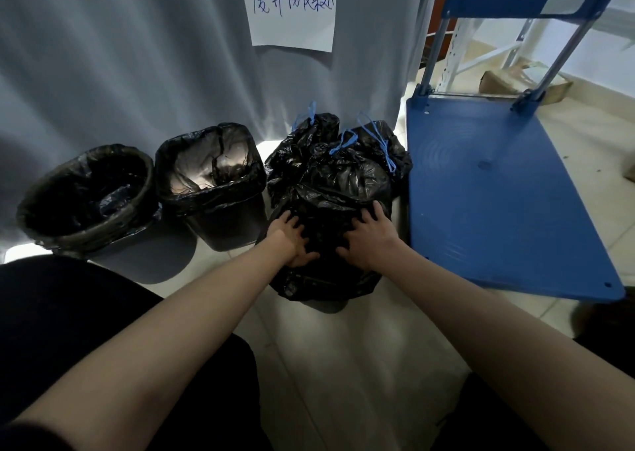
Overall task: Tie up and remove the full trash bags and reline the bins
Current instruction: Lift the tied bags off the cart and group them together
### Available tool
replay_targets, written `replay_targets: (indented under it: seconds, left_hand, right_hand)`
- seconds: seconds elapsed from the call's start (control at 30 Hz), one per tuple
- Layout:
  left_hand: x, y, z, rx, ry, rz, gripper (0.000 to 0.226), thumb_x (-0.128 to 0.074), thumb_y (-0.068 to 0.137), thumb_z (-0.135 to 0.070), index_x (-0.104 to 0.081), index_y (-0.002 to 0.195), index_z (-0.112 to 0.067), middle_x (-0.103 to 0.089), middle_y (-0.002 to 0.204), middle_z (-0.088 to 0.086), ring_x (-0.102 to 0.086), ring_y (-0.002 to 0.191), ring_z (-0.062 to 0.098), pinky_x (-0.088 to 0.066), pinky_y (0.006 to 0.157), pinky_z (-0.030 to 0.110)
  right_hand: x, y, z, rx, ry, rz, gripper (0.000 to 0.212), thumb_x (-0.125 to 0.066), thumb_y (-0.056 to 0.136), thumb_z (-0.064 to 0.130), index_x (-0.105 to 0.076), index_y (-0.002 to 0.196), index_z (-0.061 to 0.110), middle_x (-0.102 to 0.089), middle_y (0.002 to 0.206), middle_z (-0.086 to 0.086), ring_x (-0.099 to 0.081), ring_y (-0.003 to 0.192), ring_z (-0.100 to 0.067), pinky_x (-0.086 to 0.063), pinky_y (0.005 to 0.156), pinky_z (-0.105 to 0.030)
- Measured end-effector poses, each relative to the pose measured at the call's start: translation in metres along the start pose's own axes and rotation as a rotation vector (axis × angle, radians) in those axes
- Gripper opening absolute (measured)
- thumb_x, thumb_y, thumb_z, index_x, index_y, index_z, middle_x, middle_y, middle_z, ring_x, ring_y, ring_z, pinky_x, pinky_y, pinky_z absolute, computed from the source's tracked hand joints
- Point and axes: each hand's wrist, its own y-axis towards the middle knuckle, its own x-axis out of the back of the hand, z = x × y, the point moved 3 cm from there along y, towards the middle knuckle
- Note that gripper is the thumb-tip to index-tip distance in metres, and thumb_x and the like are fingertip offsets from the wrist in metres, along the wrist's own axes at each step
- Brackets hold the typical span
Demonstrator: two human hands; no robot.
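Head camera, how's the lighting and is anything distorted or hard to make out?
Head view: dim overall, brighter at the right behind the blue cart; light glares through the square bin liner; the black bag under the left hand and right hand loses detail; wide-angle bends the cart's edges; the forearms look stretched.

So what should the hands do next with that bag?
Probably smooth the black bag down over the bin's rim. Both the left hand and the right hand already press on it, and the two bins beside it look lined.
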Motion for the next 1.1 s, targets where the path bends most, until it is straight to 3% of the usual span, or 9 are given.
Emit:
replay_targets:
  seconds: [0.13,0.23,0.37,0.53,0.67,0.8,0.9,1.0,1.1]
  left_hand:
    - [0.016,-0.021,0.012,-0.131,-0.084,-0.222,0.063,-0.014,0.098,-0.061,-0.026,0.152,-0.030,-0.017,0.162,0.001,-0.011,0.150,0.023,-0.004,0.120,0.043]
    - [0.007,-0.042,0.016,-0.237,-0.160,-0.200,0.067,-0.007,0.096,-0.064,-0.032,0.150,-0.032,-0.020,0.161,-0.003,-0.011,0.150,0.019,-0.004,0.120,0.042]
    - [-0.017,-0.064,0.014,-0.319,-0.201,-0.056,0.076,-0.003,0.091,-0.072,-0.038,0.147,-0.036,-0.037,0.154,-0.005,-0.022,0.147,0.017,-0.009,0.120,0.040]
    - [-0.016,-0.072,0.014,-0.384,-0.033,-0.225,0.059,-0.023,0.097,-0.063,-0.050,0.138,-0.029,-0.055,0.137,-0.002,-0.041,0.136,0.015,-0.012,0.121,0.040]
    - [-0.013,-0.071,0.005,-0.341,0.072,-0.331,0.042,-0.037,0.100,-0.044,-0.062,0.123,-0.021,-0.060,0.130,0.002,-0.048,0.131,0.017,-0.011,0.122,0.037]
    - [-0.001,-0.066,0.003,-0.326,0.048,-0.370,0.062,-0.044,0.084,-0.073,-0.070,0.108,-0.023,-0.068,0.113,-0.002,-0.057,0.117,0.015,-0.021,0.119,0.038]
    - [0.027,-0.063,0.010,-0.390,-0.218,-0.501,0.080,-0.024,0.074,-0.091,-0.072,0.101,-0.032,-0.070,0.099,-0.010,-0.060,0.103,0.012,-0.038,0.107,0.037]
    - [0.056,-0.045,0.015,-0.373,-0.373,-0.605,0.049,-0.035,0.093,-0.065,-0.065,0.115,-0.033,-0.069,0.109,-0.006,-0.061,0.104,0.019,-0.048,0.095,0.040]
    - [0.079,-0.018,0.010,-0.317,-0.388,-0.627,0.044,-0.049,0.097,-0.033,-0.048,0.141,-0.024,-0.055,0.140,-0.001,-0.053,0.124,0.022,-0.042,0.105,0.038]
  right_hand:
    - [0.013,-0.014,-0.001,0.127,0.158,-0.291,0.049,-0.032,0.098,0.050,-0.060,0.127,0.023,-0.062,0.128,0.000,-0.042,0.132,-0.023,-0.009,0.120,-0.048]
    - [0.007,-0.025,0.003,0.228,0.205,-0.232,0.048,-0.032,0.097,0.053,-0.069,0.113,0.026,-0.070,0.111,-0.001,-0.056,0.118,-0.020,-0.017,0.117,-0.045]
    - [-0.006,-0.035,0.008,0.265,0.212,-0.098,0.067,-0.024,0.096,0.064,-0.071,0.102,0.017,-0.071,0.106,-0.004,-0.057,0.119,-0.019,-0.006,0.120,-0.047]
    - [-0.004,-0.040,0.003,0.331,0.277,-0.074,0.086,-0.023,0.076,0.091,-0.074,0.091,0.023,-0.071,0.091,0.003,-0.059,0.110,-0.014,-0.002,0.120,-0.048]
    - [-0.004,-0.044,0.001,0.396,0.159,-0.051,0.068,-0.047,0.077,0.082,-0.072,0.103,0.025,-0.070,0.095,0.005,-0.060,0.107,-0.016,-0.014,0.119,-0.044]
    - [0.004,-0.044,-0.007,0.281,0.436,-0.087,0.068,-0.048,0.070,0.087,-0.065,0.068,0.022,-0.064,0.067,0.005,-0.062,0.072,-0.017,-0.048,0.070,-0.032]
    - [0.015,-0.041,-0.025,0.137,0.609,-0.367,0.057,-0.049,0.088,0.065,-0.072,0.074,0.015,-0.067,0.072,-0.002,-0.063,0.071,-0.019,-0.052,0.065,-0.035]
    - [0.008,-0.035,-0.047,-0.124,0.690,-0.580,0.020,-0.054,0.093,0.023,-0.068,0.098,0.009,-0.061,0.101,-0.006,-0.054,0.099,-0.025,-0.049,0.079,-0.038]
    - [-0.006,-0.025,-0.058,-0.288,0.953,-0.475,0.021,-0.051,0.092,0.012,-0.055,0.113,0.010,-0.056,0.110,-0.010,-0.052,0.099,-0.027,-0.045,0.079,-0.038]
